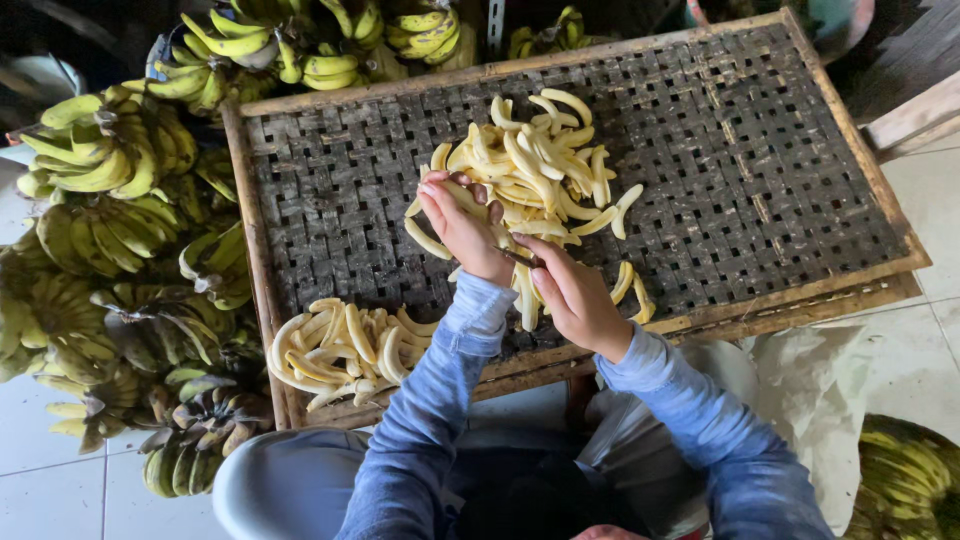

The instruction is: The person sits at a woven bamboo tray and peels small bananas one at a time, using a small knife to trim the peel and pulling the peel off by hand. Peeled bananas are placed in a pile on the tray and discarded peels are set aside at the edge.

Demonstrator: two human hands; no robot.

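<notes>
Step in hand, judged from the view: slicing a peeled banana [452, 200] lengthwise over the woven tray [780, 170]; best done with the blade running flat along the fruit, away from the fingers, so strips drop onto the tray. Left hand [462, 225] is curled shut around the peeled banana, just beside the large strip pile [545, 165] at the tray's middle. Right hand [575, 295] is closed on a small knife [520, 258], barely visible, near the tray's front edge; second strip pile [345, 350] lies at the tray's front-left corner, unpeeled bunches [100, 150] left of it.
</notes>
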